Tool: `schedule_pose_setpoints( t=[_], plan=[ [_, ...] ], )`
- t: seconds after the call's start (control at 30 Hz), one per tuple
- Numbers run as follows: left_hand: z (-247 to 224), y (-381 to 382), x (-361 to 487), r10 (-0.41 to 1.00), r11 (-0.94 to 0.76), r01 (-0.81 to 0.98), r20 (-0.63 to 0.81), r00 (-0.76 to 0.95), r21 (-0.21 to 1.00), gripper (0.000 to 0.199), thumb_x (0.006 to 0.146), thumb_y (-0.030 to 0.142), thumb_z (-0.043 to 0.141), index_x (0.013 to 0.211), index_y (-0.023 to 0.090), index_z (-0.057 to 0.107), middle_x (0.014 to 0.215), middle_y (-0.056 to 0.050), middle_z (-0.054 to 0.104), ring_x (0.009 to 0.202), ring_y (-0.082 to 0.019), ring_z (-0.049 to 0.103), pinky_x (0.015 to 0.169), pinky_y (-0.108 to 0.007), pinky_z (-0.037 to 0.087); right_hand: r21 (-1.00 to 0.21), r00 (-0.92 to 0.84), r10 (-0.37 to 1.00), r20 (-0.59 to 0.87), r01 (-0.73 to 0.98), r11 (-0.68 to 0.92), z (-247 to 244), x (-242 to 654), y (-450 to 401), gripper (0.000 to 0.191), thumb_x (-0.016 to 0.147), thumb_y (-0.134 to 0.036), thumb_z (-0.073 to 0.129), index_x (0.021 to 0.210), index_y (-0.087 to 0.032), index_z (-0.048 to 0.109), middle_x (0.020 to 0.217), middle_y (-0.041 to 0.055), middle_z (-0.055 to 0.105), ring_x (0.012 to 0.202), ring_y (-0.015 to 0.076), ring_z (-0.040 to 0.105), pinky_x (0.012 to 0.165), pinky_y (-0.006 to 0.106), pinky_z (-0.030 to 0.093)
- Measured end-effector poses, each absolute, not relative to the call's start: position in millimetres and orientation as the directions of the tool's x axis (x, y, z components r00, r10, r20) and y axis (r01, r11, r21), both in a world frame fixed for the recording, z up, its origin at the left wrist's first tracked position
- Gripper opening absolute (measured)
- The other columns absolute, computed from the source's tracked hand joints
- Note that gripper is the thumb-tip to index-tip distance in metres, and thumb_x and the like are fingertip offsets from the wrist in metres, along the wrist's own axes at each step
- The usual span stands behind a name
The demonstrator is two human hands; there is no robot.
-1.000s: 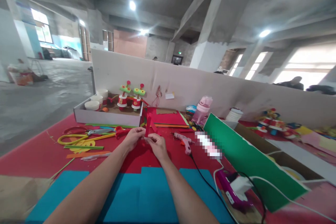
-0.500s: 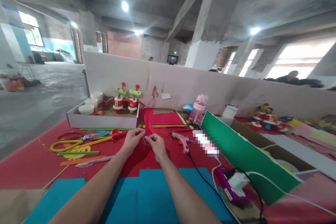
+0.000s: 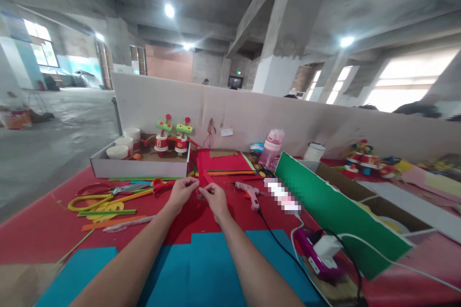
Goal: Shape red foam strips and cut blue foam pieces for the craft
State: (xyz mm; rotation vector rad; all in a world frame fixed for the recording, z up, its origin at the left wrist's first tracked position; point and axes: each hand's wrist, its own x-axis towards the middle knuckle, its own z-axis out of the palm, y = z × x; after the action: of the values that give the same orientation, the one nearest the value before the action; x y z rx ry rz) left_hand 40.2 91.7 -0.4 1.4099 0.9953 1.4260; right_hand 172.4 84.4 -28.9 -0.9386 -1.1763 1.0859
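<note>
Between my two hands are red paper strips (image 3: 202,177), pinched near their lower end just above the red tabletop. My left hand (image 3: 183,193) is closed, thumb and forefinger on the left strip. My right hand (image 3: 215,197) is closed too, its fingertips pinching the strips a little lower, close to the left fingertips. Where the strips meet is partly hidden by the fingers. To the right of my right hand lies a pink glue gun (image 3: 250,194). Scissors with red handles (image 3: 158,187) lie left of my left hand.
A white box (image 3: 140,169) with paper cups and two cup figures (image 3: 181,141) stands at the back left. Blue sheets (image 3: 216,268) lie in front. Right are a purple power strip (image 3: 319,259), cables and a green-sided box (image 3: 334,211). A pink bottle (image 3: 272,146) stands behind.
The upper ends of the red strips have shifted and stand up less separately against the background. Both hands keep nearly the same place and pinch.
</note>
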Motion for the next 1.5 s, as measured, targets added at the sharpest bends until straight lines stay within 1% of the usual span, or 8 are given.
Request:
schedule_pose_setpoints(
  t=[0.2, 0.53, 0.63, 0.77, 0.87, 1.1, 1.3, 1.5],
  plan=[
    [0.9, 89.7, 42.4, 0.951, -0.298, -0.098, 0.305, 0.058, 0.949, 0.039, 0.073, 0.051, 0.065, 0.060, 0.015, 0.061, 0.053, 0.002, 0.055, 0.054, -0.010, 0.048, 0.055, -0.021, 0.038, -0.958, 0.047, 0.980, 0.195, -0.205, 0.201, -32.6, 170.9, 88.4, 0.035, 0.059, -0.045, 0.076, 0.063, -0.018, 0.053, 0.054, -0.0026, 0.060, 0.054, 0.0167, 0.063, 0.057, 0.029, 0.051],
    [-3.0, 93.3, 41.2, 0.962, -0.267, -0.054, 0.270, 0.045, 0.962, 0.031, 0.064, 0.044, 0.074, 0.063, 0.014, 0.066, 0.052, 0.003, 0.056, 0.050, -0.009, 0.045, 0.051, -0.021, 0.034, -0.954, 0.037, 0.974, 0.222, -0.200, 0.224, -22.5, 177.6, 85.2, 0.034, 0.060, -0.043, 0.078, 0.068, -0.018, 0.056, 0.057, -0.0044, 0.059, 0.055, 0.0138, 0.060, 0.056, 0.025, 0.049],
    [-0.6, 88.6, 40.7, 0.957, -0.191, -0.100, 0.208, 0.202, 0.977, 0.031, 0.066, 0.041, 0.073, 0.059, 0.014, 0.062, 0.048, 0.002, 0.053, 0.047, -0.008, 0.045, 0.050, -0.021, 0.033, -0.920, 0.031, 0.984, 0.178, -0.349, 0.177, -11.8, 187.4, 84.5, 0.038, 0.065, -0.050, 0.075, 0.083, -0.018, 0.064, 0.076, -0.0008, 0.066, 0.067, 0.0132, 0.062, 0.063, 0.025, 0.050],
    [-1.7, 84.0, 41.0, 0.913, 0.025, -0.164, 0.044, 0.405, 0.986, 0.027, 0.064, 0.037, 0.074, 0.061, 0.014, 0.061, 0.047, 0.003, 0.051, 0.041, -0.007, 0.042, 0.044, -0.021, 0.030, -0.828, -0.199, 0.968, 0.150, -0.561, 0.013, -3.0, 194.0, 79.9, 0.049, 0.072, -0.060, 0.065, 0.097, -0.018, 0.065, 0.093, 0.0056, 0.070, 0.083, 0.0173, 0.065, 0.067, 0.026, 0.050],
    [-2.6, 83.4, 40.9, 0.910, 0.050, -0.126, 0.007, 0.415, 0.991, 0.024, 0.063, 0.035, 0.074, 0.062, 0.014, 0.062, 0.046, 0.003, 0.050, 0.039, -0.007, 0.040, 0.042, -0.021, 0.027, -0.809, -0.255, 0.949, 0.184, -0.588, -0.001, -2.9, 192.4, 77.4, 0.044, 0.073, -0.056, 0.068, 0.097, -0.019, 0.065, 0.087, 0.0048, 0.072, 0.082, 0.0184, 0.066, 0.064, 0.026, 0.049],
    [2.2, 78.9, 43.5, 0.879, -0.035, -0.028, 0.044, 0.474, 0.999, 0.024, 0.068, 0.035, 0.069, 0.060, 0.013, 0.061, 0.052, -0.002, 0.060, 0.042, -0.008, 0.045, 0.045, -0.022, 0.029, -0.762, -0.111, 0.966, 0.233, -0.639, 0.111, -8.7, 194.4, 84.4, 0.036, 0.070, -0.048, 0.074, 0.088, -0.020, 0.064, 0.076, 0.0015, 0.070, 0.073, 0.0153, 0.064, 0.063, 0.024, 0.047],
    [-1.1, 84.9, 41.7, 0.947, -0.115, -0.054, 0.126, 0.295, 0.992, 0.032, 0.070, 0.045, 0.070, 0.076, 0.015, 0.059, 0.057, 0.000, 0.062, 0.042, -0.007, 0.047, 0.045, -0.019, 0.033, -0.815, 0.117, 0.977, 0.178, -0.539, 0.213, -14.5, 201.6, 92.9, 0.032, 0.067, -0.045, 0.075, 0.079, -0.017, 0.068, 0.071, -0.0005, 0.066, 0.059, 0.0088, 0.055, 0.057, 0.020, 0.044],
    [-2.3, 93.8, 33.7, 0.974, -0.189, -0.174, 0.207, 0.096, 0.967, 0.039, 0.064, 0.044, 0.076, 0.085, 0.016, 0.057, 0.057, 0.004, 0.061, 0.042, -0.006, 0.047, 0.045, -0.019, 0.035, -0.764, 0.116, 0.985, 0.130, -0.621, 0.174, -9.8, 202.7, 92.1, 0.032, 0.060, -0.036, 0.080, 0.081, -0.015, 0.069, 0.058, -0.0036, 0.060, 0.057, 0.0091, 0.054, 0.062, 0.023, 0.049]
  ],
)
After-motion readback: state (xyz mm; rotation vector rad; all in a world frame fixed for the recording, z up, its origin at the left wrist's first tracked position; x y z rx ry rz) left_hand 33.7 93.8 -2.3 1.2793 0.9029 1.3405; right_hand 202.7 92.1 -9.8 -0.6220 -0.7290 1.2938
